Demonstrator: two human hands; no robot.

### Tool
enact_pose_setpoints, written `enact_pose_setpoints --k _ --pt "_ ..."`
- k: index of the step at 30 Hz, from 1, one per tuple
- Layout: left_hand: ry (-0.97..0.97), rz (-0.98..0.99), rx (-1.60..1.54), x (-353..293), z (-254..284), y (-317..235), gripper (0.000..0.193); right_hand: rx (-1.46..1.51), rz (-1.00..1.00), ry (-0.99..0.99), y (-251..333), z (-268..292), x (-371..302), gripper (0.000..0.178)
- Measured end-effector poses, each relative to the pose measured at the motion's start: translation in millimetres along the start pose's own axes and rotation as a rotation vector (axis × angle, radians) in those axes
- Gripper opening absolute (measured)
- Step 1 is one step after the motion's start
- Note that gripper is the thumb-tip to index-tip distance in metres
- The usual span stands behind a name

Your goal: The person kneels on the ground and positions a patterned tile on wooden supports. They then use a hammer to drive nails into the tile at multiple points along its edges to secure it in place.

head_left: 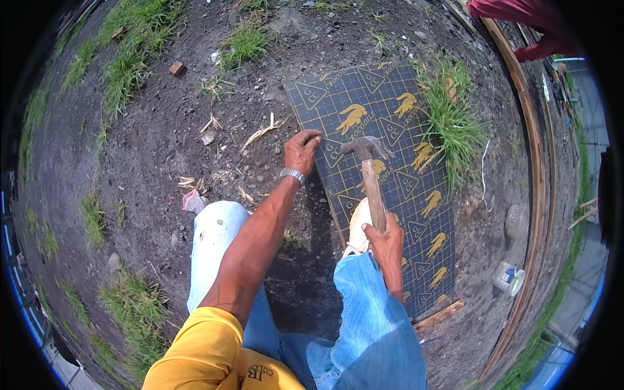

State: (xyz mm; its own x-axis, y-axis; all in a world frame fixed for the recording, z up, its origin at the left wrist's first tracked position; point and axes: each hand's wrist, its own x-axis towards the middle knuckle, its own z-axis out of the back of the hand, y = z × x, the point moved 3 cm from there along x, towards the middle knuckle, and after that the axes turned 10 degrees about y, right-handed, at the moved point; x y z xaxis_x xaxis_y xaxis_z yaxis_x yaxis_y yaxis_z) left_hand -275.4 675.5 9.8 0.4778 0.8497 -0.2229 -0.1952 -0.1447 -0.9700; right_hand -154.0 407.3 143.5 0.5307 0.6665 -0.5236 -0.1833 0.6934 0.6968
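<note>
A dark panel (416,224) with a yellow grid and yellow printed figures lies on the dirt ahead of me. My right hand (388,247) is wrapped round the wooden handle of a claw hammer (374,188); the rusty metal head is raised over the panel. Close to the panel's left edge is my left hand (301,153), its thumb and fingers pinched together. Whatever may be between those fingertips is too small to make out. My light-coloured shoe (359,224) rests on the panel, left of the hammer handle.
Grass (452,123) grows against the panel's right side. Long timber boards (530,123) run along the right, with a white bucket (508,279) near them. Another person's maroon-clothed leg (530,16) shows at the top right. A broken brick (177,68) and wood splinters (260,133) lie leftward.
</note>
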Motion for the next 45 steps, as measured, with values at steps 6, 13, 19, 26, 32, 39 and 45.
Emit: enact_pose_setpoints --k 6,13,19,26,32,39,45 --pt "-0.030 0.075 -0.108 3 -3 4 0.021 -0.012 0.078 0.054 52 2 15 0.030" --pt "-0.001 0.055 -0.127 1 -1 5 0.021 -0.146 0.338 0.002 69 -16 34 0.034" --pt "-0.005 0.025 0.017 5 -1 10 0.022 -0.370 0.233 0.079 55 -27 49 0.036" --pt "-0.006 0.017 -0.058 6 5 9 0.037 -0.116 0.371 -0.084 89 -13 28 0.027" --pt "-0.159 0.074 -0.118 36 38 8 0.050 -0.379 0.362 -0.072 80 -21 43 0.024" --pt "0.119 0.097 0.506 46 57 -7 0.056 -0.153 0.338 -0.102 103 -4 26 0.021" --pt "0.252 0.184 0.756 45 61 -25 0.073 0.261 0.470 -0.364 124 22 14 0.020"
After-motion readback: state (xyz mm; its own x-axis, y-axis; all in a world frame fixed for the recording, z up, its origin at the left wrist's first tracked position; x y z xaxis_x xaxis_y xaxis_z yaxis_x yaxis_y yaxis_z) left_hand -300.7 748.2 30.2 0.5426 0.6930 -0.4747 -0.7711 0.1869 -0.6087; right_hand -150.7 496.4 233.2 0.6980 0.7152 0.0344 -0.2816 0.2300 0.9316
